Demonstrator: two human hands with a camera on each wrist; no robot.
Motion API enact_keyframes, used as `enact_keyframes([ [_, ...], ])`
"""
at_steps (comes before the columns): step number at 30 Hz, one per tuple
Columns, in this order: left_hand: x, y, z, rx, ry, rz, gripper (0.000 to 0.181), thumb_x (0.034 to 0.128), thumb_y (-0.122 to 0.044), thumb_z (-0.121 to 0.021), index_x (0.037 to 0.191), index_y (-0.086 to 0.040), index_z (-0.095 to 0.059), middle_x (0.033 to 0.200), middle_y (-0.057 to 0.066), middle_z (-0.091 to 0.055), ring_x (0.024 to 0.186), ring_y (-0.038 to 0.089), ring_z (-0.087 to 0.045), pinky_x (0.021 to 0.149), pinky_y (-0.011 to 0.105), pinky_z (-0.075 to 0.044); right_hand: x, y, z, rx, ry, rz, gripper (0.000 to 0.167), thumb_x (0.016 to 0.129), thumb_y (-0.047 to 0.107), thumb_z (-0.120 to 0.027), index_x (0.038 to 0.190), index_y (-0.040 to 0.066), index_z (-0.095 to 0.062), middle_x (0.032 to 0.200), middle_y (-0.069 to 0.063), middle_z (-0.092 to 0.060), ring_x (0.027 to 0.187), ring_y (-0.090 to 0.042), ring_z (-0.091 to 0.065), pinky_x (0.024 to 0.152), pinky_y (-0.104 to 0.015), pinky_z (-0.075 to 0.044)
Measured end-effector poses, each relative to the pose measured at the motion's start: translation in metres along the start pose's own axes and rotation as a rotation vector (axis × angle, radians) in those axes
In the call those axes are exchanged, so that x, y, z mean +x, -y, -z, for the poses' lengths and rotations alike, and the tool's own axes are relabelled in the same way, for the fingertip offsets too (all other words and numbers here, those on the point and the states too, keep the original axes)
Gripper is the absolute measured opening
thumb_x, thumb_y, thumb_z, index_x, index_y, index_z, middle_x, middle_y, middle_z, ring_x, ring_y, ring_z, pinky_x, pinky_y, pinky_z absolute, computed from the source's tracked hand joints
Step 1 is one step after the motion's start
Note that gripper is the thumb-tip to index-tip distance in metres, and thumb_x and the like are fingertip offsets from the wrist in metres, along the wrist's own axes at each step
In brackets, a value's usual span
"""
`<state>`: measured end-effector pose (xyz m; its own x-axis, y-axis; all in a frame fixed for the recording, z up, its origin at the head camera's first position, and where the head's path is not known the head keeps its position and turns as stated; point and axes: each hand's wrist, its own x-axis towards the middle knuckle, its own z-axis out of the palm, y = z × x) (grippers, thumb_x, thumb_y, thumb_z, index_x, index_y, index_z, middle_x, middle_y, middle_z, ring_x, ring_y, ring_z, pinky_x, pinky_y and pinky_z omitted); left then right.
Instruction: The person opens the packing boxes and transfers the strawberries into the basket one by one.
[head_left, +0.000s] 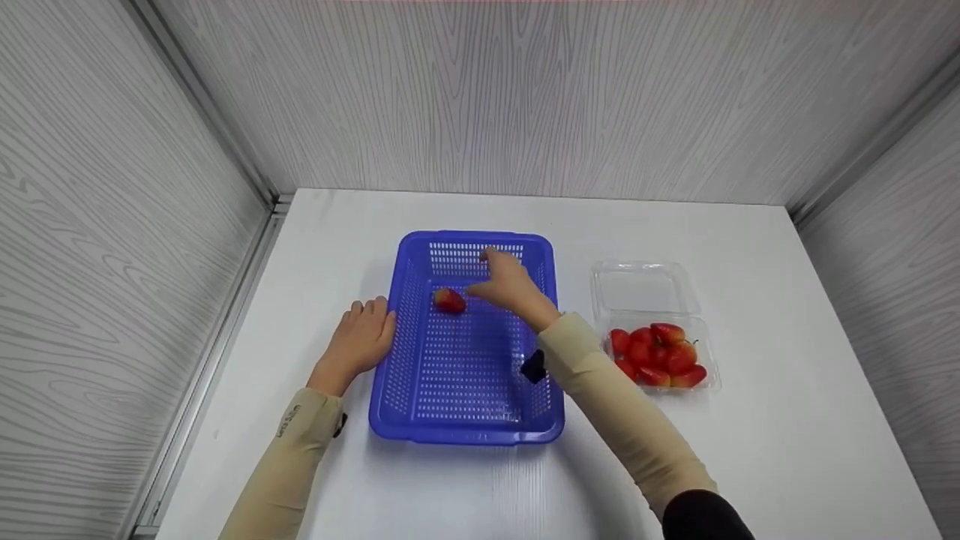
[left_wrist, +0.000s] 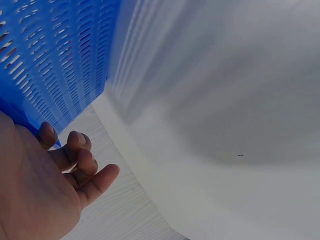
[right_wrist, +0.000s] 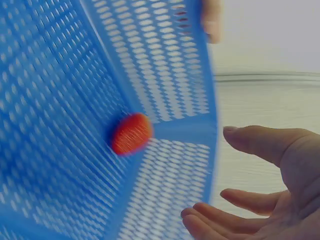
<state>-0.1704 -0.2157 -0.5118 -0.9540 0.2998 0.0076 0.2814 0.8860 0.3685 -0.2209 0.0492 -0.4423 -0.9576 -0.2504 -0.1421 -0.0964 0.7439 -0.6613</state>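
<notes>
Head: left hand (head_left: 364,335) gripped left rim of one blue rectangular perforated plastic basket (head_left: 465,435), probably steadying it. One red strawberry (head_left: 450,301) inside, far left; right hand (head_left: 508,283) above basket, empty, thumb spread from fingers. Right: one clear plastic hinged box (head_left: 639,291), lid open presumably for access, about nine overlapping red strawberries (head_left: 654,375).

Left wrist: fingers loosely bent at rim.

Right wrist: fingers apart, nothing between.

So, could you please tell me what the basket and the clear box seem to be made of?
The blue basket looks like moulded plastic with a smooth, slightly glossy finish: one even colour throughout, with rows of neat slots. The clear box is probably thin, shiny plastic, since the white table shows through it and its edges catch highlights.
</notes>
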Motion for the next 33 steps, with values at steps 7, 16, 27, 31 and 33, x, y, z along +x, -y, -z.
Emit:
enact_keyframes([
  [7,-0.001,0.000,0.000,-0.002,0.000,0.006,0.029,0.1049,-0.023,-0.034,0.105,0.003,-0.046,0.090,0.017,-0.049,0.084,0.035,-0.045,0.076,0.051,-0.039,-0.037,-0.012,0.045,-0.097,-0.185,0.169,0.048,0.086,0.020,-0.075,0.123,-0.007,-0.060,0.122,-0.023,-0.062,0.113,-0.036,-0.058,0.096,-0.047,-0.045],
  [16,-0.004,0.000,0.003,0.002,-0.045,-0.023,0.025,0.1045,-0.020,-0.036,0.099,0.003,-0.045,0.084,0.017,-0.049,0.079,0.035,-0.045,0.073,0.052,-0.039,-0.073,-0.043,0.082,-0.127,-0.404,0.232,0.033,0.087,0.013,-0.073,0.113,-0.005,-0.064,0.109,-0.023,-0.065,0.098,-0.037,-0.061,0.085,-0.049,-0.049],
  [27,-0.004,0.003,0.006,-0.002,-0.019,0.010,0.027,0.1048,-0.021,-0.035,0.104,0.004,-0.046,0.088,0.017,-0.049,0.082,0.035,-0.045,0.075,0.051,-0.039,-0.102,-0.099,0.109,-0.138,-0.517,0.171,0.025,0.089,0.011,-0.070,0.110,-0.002,-0.066,0.106,-0.020,-0.065,0.093,-0.036,-0.061,0.081,-0.048,-0.052],
  [31,-0.004,0.002,0.005,-0.006,-0.006,0.016,0.029,0.1049,-0.022,-0.034,0.105,0.004,-0.046,0.089,0.018,-0.049,0.084,0.035,-0.045,0.076,0.051,-0.039,-0.115,-0.125,0.111,-0.168,-0.529,0.121,0.023,0.090,0.011,-0.070,0.109,-0.002,-0.066,0.106,-0.021,-0.065,0.094,-0.036,-0.060,0.081,-0.051,-0.051],
  [33,-0.004,0.001,0.005,-0.006,-0.007,0.012,0.028,0.1049,-0.022,-0.035,0.105,0.004,-0.046,0.089,0.018,-0.049,0.083,0.035,-0.045,0.076,0.051,-0.039,-0.122,-0.138,0.110,-0.183,-0.526,0.089,0.024,0.091,0.012,-0.069,0.110,-0.002,-0.065,0.107,-0.021,-0.064,0.096,-0.036,-0.059,0.083,-0.052,-0.051],
])
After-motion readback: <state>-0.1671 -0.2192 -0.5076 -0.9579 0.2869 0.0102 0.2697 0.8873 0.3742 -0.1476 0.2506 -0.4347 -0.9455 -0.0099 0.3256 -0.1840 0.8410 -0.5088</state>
